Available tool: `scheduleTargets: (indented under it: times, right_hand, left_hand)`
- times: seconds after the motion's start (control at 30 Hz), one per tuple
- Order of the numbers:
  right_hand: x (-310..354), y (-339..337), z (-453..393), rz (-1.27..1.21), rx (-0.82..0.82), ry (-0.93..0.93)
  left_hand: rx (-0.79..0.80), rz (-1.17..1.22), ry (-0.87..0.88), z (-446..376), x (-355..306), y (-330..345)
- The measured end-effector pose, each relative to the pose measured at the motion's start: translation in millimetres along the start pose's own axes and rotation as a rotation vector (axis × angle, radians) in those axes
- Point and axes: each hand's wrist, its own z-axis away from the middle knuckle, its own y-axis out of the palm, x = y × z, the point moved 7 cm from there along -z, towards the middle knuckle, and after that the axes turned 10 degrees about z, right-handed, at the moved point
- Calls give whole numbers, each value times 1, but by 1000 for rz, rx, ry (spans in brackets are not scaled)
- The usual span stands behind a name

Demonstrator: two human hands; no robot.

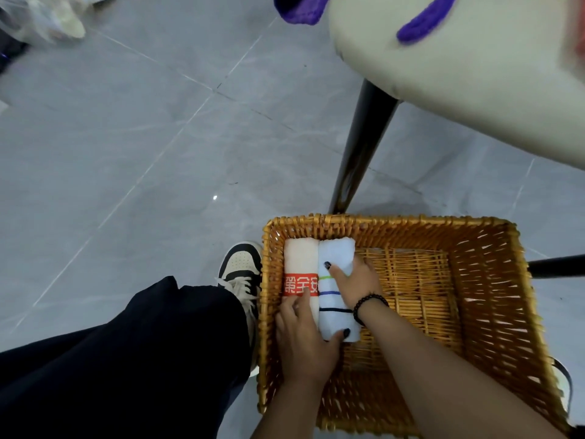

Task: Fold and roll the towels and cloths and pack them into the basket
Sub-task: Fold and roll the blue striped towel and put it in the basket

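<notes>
Against the left wall of the wicker basket (493, 299) we see two rolled towels lying side by side and touching: a cream towel (300, 258) with an orange band of white characters, hard against the basket wall, and just to its right a white towel (337, 255) crossed by thin green, blue and dark stripes. Both rolls run from the far wall back toward us. Our right hand (354, 280) lies on the white towel, thumb across the top of the roll and fingers curled down over its right side, so it grips the roll. A dark beaded bracelet (368, 304) circles that wrist. Our left hand (304, 337) is at the near ends of both rolls; its fingers rest fairly straight on the cream towel, touching the orange band, while the thumb presses against the near end of the white towel. We cannot tell how firmly it presses.

The basket stands on a grey tiled floor (126, 153). Just left of it are a black trouser leg (126, 353) and a black-and-cream sneaker (242, 267). Beyond the basket a black leg (361, 153) carries a pale padded seat (459, 68), on which purple cloth (424, 22) lies.
</notes>
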Motion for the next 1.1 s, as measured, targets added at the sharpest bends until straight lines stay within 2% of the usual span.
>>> scheduleTargets:
  times: [0.07,0.17,0.3,0.47,0.73,0.9,1.1]
  right_hand:
    - [3,-2,-8,-39,80,-8]
    - [3,-6,-11,-262,152,1]
    - [-3,-1,-6,-475,119,58]
    - [-2,1,-11,-334,18,142]
    - [13,-11,-15,49,135,57]
    - [17,-30,4,74,121,81]
    - [27,-74,38,153,97,46]
  left_hand:
    - [-1,-17,-36,-1,0,1]
    - [-34,-47,-12,0,1,3]
    - [-63,-41,26,1,6,5]
    - [-7,-22,26,-4,2,5]
    - [66,-63,-52,-7,0,2]
    - [92,-73,-89,-8,-8,-7]
    - [112,98,-111,0,-33,-24]
